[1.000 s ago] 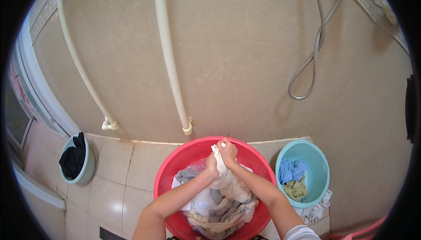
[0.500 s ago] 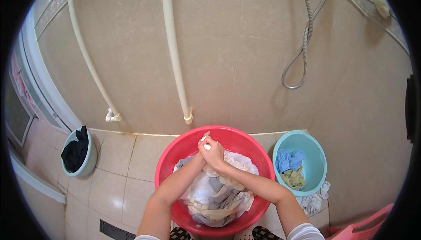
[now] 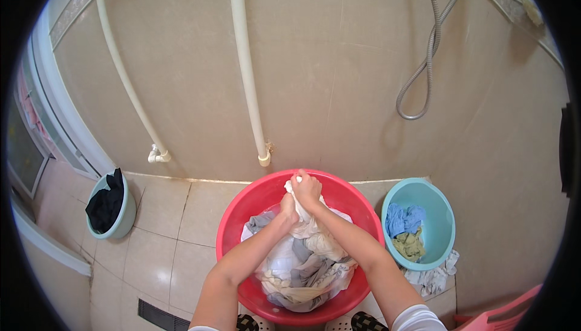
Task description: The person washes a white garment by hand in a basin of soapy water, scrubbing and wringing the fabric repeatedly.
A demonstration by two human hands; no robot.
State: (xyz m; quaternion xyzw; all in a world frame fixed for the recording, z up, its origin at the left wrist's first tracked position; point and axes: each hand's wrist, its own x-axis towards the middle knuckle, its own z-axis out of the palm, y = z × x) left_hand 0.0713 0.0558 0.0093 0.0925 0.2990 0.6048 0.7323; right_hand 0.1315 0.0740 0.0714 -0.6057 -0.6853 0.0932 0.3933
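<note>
Round red plastic basin (image 3: 233,234) sits on the tiled floor (image 3: 163,222) near the wall; its near rim is cut off by the frame edge. Inside lies crumpled pale wet cloth (image 3: 302,264), folds indistinct. Right hand (image 3: 307,189) and left hand (image 3: 289,207) press together, fingers clamped on a bunched twist of it.

basins: 3 – one red basin (image 3: 242,222) under the fingers (image 3: 305,187), one teal basin (image 3: 445,222) right of them, one pale teal basin (image 3: 124,219) far left | wall pipes: 2 (image 3: 245,71) (image 3: 121,71) | shower hose: 1 (image 3: 426,58) | hands: 2
</note>
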